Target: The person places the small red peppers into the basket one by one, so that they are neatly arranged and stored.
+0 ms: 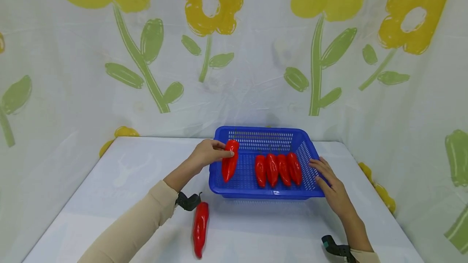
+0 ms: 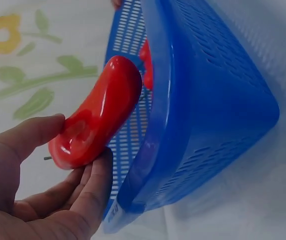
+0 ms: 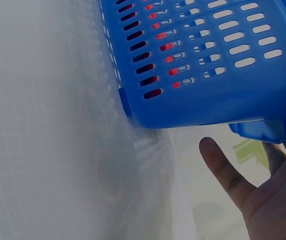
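Observation:
My left hand [image 1: 208,154] pinches a red chili pepper [image 1: 229,166] between thumb and fingers, over the left part of a blue plastic basket [image 1: 270,193]. In the left wrist view the pepper [image 2: 103,107] is tilted beside the basket's rim, thumb on one side and fingers beneath. Several red peppers [image 1: 272,170] lie side by side in the basket's right half. At the basket's right rim is my right hand [image 1: 335,190], fingers spread and fairly straight. The right wrist view has its thumb [image 3: 228,172] apart from the slotted wall, with the other fingers partly hidden by the rim.
One more red pepper [image 1: 200,230] lies on the white table [image 1: 256,234] in front of the basket, near the left forearm. Behind the table hangs a white sheet [image 1: 252,80] printed with yellow flowers. Black straps circle both wrists.

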